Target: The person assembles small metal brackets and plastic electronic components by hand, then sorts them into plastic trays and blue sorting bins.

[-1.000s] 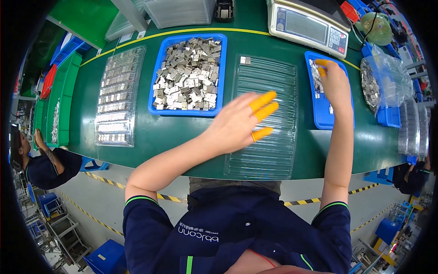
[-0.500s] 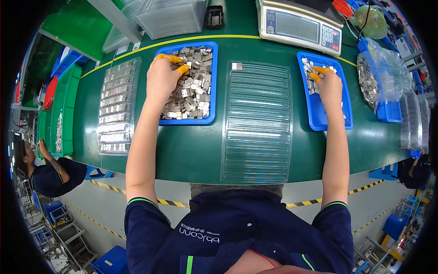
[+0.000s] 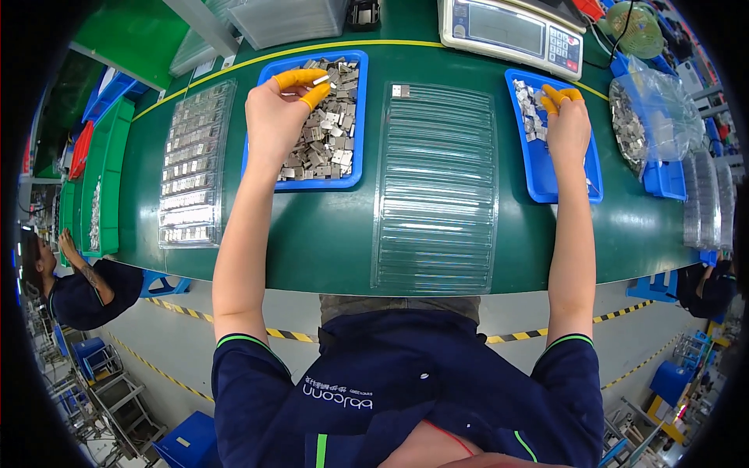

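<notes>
My left hand [image 3: 275, 121], with yellow finger cots on thumb and forefinger, is above a blue bin [image 3: 360, 129] heaped with metal USB connector shells [image 3: 331, 144]. Between its fingertips it pinches one small silver USB connector shell [image 3: 321, 79]. My right hand [image 3: 569, 129], also in yellow finger cots, reaches into a narrower blue bin [image 3: 544, 183] of small white-and-silver parts [image 3: 530, 117]. Its fingers are drawn together; whatever lies between them is hidden. Between the bins lies a clear ribbed plastic tray [image 3: 437, 203], with a single connector [image 3: 400, 91] in its far left corner.
A clear tray filled with rows of connectors [image 3: 191, 171] lies at left, beside a green bin [image 3: 109, 179]. Behind stand clear plastic containers [image 3: 289, 19] and a weighing scale [image 3: 511, 35]. A bag of parts [image 3: 655, 117] sits far right. Co-workers [image 3: 97, 285] are at both sides.
My left hand has risen from the heap with a connector shell in its fingertips. My right hand's fingers have closed together in the bin. The whole view has shifted slightly.
</notes>
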### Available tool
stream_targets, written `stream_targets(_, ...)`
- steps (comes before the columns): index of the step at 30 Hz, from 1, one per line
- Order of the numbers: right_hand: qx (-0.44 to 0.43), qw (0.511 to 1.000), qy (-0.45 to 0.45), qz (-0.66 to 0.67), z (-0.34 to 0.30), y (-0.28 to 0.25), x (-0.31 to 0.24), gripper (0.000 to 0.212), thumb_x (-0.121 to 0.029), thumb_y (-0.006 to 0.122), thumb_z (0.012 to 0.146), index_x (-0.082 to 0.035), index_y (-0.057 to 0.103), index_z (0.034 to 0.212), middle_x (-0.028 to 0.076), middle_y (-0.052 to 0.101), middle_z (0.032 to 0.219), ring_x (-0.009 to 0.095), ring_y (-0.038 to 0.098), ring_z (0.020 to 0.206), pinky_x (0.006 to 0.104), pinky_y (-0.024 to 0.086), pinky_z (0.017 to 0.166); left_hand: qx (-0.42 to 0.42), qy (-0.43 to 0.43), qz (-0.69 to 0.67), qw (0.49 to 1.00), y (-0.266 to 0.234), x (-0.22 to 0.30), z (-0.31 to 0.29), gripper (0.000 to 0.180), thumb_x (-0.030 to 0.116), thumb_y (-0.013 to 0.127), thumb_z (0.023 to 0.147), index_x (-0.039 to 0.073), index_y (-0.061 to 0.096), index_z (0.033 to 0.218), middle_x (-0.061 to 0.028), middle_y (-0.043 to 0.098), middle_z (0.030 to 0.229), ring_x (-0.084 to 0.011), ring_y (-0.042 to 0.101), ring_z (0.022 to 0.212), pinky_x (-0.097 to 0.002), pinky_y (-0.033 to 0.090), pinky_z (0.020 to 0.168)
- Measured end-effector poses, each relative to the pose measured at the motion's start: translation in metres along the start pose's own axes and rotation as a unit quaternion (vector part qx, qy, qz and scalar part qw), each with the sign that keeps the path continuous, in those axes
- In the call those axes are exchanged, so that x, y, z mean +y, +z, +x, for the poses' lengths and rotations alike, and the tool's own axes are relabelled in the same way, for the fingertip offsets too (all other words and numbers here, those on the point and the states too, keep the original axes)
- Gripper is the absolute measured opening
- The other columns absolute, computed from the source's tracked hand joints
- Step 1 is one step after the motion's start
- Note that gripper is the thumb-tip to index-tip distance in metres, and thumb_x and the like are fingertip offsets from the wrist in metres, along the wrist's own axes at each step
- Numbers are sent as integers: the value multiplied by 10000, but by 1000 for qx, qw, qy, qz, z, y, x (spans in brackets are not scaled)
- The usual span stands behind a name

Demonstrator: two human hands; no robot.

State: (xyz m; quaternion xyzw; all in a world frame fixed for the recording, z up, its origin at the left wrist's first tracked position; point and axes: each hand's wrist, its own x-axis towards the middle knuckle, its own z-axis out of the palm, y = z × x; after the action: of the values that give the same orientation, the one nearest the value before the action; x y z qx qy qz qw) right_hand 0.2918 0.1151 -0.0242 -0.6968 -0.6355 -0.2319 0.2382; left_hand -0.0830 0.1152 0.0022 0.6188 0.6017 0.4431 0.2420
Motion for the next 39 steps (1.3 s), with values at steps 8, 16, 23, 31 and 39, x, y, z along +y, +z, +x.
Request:
stream_targets(8, -120, 972, 123, 160, 1, -7, 1, 228, -38, 617, 725, -89, 685, 936, 149, 655, 851, 297, 628, 770, 362, 491, 707, -77, -50, -235, 968, 18, 20, -28, 251, 38, 641, 785, -60, 620, 1015, -117, 660, 883, -122, 627, 745, -213, 493, 682)
stream_targets(16, -173, 957, 151, 178, 10, -17, -7, 237, -76, 675, 719, -74, 676, 956, 135, 667, 850, 231, 648, 749, 297, 488, 699, -215, -84, -279, 932, 22, 21, -40, 172, 30, 526, 839, -58, 562, 983, -170, 647, 822, -163, 630, 678, -234, 505, 610)
stream_targets(23, -111, 963, 107, 221, 6, 5, 15, 258, -37, 655, 720, -44, 667, 979, 98, 625, 1073, 206, 633, 892, 281, 464, 801, -190, -87, -336, 918, 32, 28, -46, 174, 8, 542, 839, -69, 515, 993, -196, 633, 892, -228, 647, 803, -276, 526, 732)
stream_targets(31, -16, 945, 57, 322, -1, -36, -40, 209, -8, 645, 715, -60, 690, 912, 79, 642, 956, 242, 612, 837, 327, 469, 772, -172, -66, -356, 916, 49, 22, -53, 160, 27, 546, 863, -41, 505, 1001, -201, 621, 949, -239, 641, 859, -275, 528, 741)
stream_targets(39, -220, 709, 69, 666, -47, -54, -120, 216, -56, 622, 797, -45, 653, 1010, 85, 624, 872, 174, 572, 813, 258, 461, 753, -223, -132, -326, 909, 50, 30, -71, 212, 24, 621, 807, -69, 582, 993, -139, 646, 916, -190, 645, 833, -245, 534, 702)
